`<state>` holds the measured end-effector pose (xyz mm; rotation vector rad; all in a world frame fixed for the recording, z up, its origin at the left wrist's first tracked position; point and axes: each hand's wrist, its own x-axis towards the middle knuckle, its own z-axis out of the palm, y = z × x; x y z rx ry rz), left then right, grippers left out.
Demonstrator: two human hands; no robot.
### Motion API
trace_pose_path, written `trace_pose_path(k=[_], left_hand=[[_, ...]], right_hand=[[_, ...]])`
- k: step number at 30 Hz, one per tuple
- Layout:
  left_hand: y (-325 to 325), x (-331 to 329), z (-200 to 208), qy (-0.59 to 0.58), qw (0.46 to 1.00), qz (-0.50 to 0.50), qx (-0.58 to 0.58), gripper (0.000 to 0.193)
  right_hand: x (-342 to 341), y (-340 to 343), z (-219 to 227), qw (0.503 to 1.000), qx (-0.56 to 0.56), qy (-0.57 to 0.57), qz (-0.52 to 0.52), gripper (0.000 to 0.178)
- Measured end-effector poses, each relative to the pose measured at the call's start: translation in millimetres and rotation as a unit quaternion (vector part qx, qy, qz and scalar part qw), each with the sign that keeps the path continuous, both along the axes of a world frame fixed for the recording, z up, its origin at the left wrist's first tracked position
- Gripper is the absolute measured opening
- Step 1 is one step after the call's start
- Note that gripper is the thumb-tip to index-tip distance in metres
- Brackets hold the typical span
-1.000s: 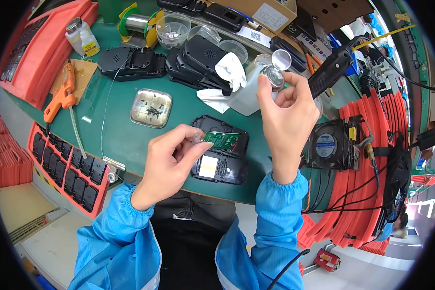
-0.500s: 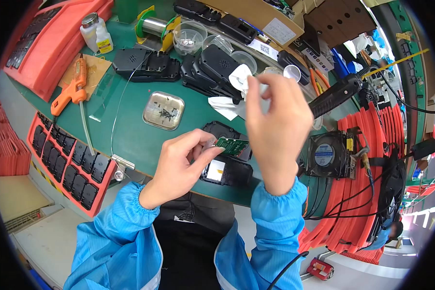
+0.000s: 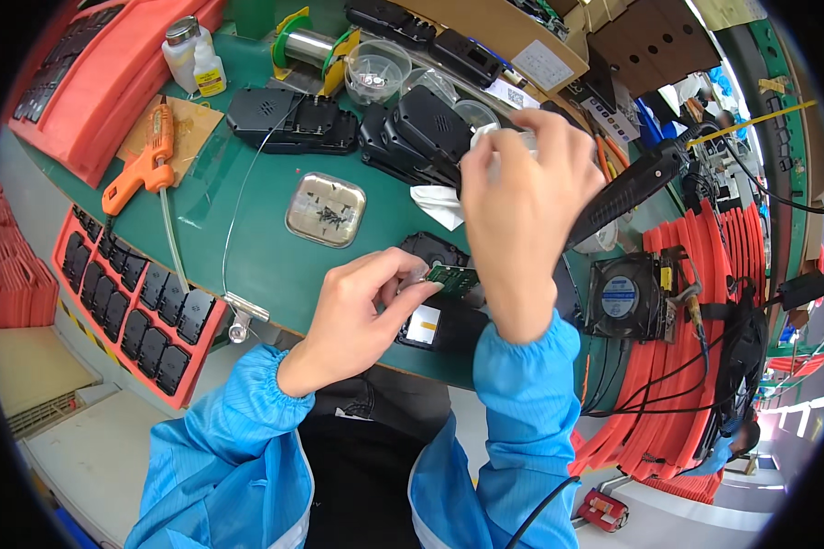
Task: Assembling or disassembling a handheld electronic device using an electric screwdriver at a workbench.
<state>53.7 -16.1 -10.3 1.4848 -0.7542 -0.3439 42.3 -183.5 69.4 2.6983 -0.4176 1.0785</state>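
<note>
My left hand (image 3: 362,316) is closed, pinching a small green circuit board (image 3: 450,280) by its left end, over the near edge of the bench. Below the board lies a black device housing with a white screen (image 3: 422,324). Another black housing part (image 3: 428,247) sits just behind it. My right hand (image 3: 526,206) is raised farther back and to the right, its fingers curled downward. Something white shows beside its fingertips, but the hand hides what they grip, if anything. A white tissue (image 3: 439,207) rests on the bench left of that hand.
A metal dish of small dark screws (image 3: 326,210) stands mid-bench. Black housings (image 3: 426,128) are stacked behind. An orange glue gun (image 3: 146,165) lies left; a solder spool (image 3: 309,46) stands at the back. A black-handled tool (image 3: 627,194) and a fan (image 3: 621,297) are at right.
My right hand has lowered a little, its fingers now curling down and covering the white material and small cup. My left hand still pinches the circuit board. The whole view has shifted slightly.
</note>
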Motion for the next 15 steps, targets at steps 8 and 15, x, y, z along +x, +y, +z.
trace_pose_path(k=[8, 15], left_hand=[[-1.2, 0.5, 0.1, 0.001, 1.000, -0.005, -0.004, 0.014], [-0.6, -0.7, 3.7, -0.006, 1.000, 0.006, 0.021, 0.014]], right_hand=[[-83.2, -25.3, 12.1, 0.712, 0.627, -0.262, 0.176, 0.020], [-91.1, -43.0, 13.4, 0.744, 0.608, -0.246, 0.130, 0.024]])
